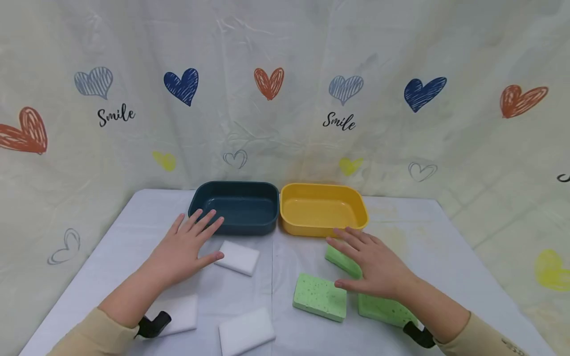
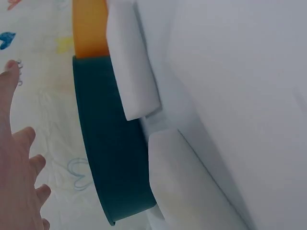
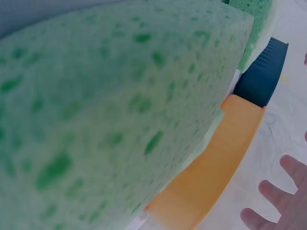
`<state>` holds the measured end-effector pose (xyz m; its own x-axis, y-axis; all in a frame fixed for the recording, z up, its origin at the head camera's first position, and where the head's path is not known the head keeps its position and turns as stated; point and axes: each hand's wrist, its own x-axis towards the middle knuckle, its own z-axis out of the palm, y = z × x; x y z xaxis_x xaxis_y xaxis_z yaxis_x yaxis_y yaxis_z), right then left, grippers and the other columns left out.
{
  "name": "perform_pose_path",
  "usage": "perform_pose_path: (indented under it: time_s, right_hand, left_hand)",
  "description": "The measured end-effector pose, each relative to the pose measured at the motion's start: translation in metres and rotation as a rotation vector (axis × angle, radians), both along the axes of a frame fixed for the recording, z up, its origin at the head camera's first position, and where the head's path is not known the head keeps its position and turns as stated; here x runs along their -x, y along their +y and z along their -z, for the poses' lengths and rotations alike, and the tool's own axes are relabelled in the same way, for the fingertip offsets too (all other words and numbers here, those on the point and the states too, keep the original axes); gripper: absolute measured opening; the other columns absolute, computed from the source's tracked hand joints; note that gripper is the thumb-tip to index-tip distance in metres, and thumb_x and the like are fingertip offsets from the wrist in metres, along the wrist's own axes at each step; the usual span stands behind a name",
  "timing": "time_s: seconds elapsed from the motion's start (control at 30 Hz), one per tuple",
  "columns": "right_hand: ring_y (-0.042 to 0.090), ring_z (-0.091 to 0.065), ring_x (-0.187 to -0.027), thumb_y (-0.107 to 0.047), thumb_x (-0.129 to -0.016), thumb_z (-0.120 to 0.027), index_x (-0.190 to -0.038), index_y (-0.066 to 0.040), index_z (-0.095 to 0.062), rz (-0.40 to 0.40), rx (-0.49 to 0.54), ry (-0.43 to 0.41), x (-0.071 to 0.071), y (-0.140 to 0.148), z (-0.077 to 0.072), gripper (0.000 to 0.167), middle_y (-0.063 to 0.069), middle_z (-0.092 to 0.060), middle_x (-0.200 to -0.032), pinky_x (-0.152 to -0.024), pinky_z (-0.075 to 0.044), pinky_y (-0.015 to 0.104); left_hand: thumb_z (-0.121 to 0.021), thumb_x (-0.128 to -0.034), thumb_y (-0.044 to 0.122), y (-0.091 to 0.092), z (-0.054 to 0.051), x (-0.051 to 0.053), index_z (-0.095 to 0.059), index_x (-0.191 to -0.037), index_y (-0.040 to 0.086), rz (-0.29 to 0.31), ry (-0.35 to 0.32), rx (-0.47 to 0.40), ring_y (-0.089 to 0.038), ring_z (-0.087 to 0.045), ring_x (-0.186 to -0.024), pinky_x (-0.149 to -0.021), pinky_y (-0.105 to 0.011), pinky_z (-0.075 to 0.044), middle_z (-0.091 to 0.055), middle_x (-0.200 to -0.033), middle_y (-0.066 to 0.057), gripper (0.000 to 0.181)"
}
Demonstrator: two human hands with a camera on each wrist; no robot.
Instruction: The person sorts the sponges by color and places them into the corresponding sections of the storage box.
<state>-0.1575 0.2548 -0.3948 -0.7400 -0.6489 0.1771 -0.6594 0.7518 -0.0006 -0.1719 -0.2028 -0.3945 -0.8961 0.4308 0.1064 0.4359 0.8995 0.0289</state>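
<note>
My left hand [image 1: 182, 254], fingers spread, hovers over the left of the table, its fingertips overlapping the dark teal tray [image 1: 240, 230] in the head view. Around it lie three white sponges: one by the thumb [image 1: 239, 258], one below the wrist [image 1: 182, 314], one at the front middle [image 1: 247, 332]. On the other side my right hand [image 1: 374, 262] is spread too, holding nothing. Near it are three green speckled sponges: one partly hidden behind the fingers [image 1: 340, 259], one left of the thumb [image 1: 319, 297], one under the wrist [image 1: 385, 310].
A yellow tray [image 1: 325, 231] stands beside the teal one at the back of the white-covered table [image 1: 414, 222]. Behind them hangs a pale curtain [image 1: 294, 44] printed with hearts. Dark wrist mounts [image 1: 155, 324] show at both sleeves.
</note>
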Motion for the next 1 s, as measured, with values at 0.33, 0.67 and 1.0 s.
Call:
perform_pose_path:
  time_s: [0.33, 0.67, 1.0]
  right_hand:
    - [0.024, -0.046, -0.134, -0.074, -0.085, -0.057, -0.151, -0.036, -0.041, -0.020, -0.009, -0.092, -0.008, -0.007, 0.006, 0.078, -0.003, -0.050, -0.148, -0.103, -0.041, 0.052]
    - [0.012, -0.054, -0.119, -0.075, -0.084, -0.057, -0.147, -0.037, -0.048, -0.047, -0.027, -0.191, -0.014, -0.012, 0.014, 0.073, -0.013, -0.060, -0.129, -0.097, -0.045, 0.044]
    - [0.008, -0.054, -0.100, -0.083, -0.081, -0.048, -0.145, -0.034, -0.051, -0.073, -0.117, -0.224, -0.019, -0.019, 0.018, 0.081, -0.014, -0.061, -0.112, -0.089, -0.046, 0.041]
  left_hand:
    - [-0.051, -0.0932, 0.066, -0.004, -0.009, 0.010, -0.019, -0.160, 0.019, -0.031, -0.032, -0.021, -0.037, -0.009, -0.151, -0.119, -0.058, 0.001, -0.014, -0.165, -0.009, 0.088]
    - [-0.044, -0.0948, 0.069, -0.016, -0.015, 0.026, -0.012, -0.161, 0.017, -0.079, -0.092, -0.050, -0.041, -0.008, -0.150, -0.116, -0.063, 0.001, -0.011, -0.165, -0.014, 0.090]
    - [-0.036, -0.0956, 0.071, -0.033, -0.008, 0.053, -0.011, -0.160, 0.011, -0.162, -0.145, -0.028, -0.046, -0.010, -0.147, -0.115, -0.066, 0.001, -0.013, -0.163, -0.021, 0.092]
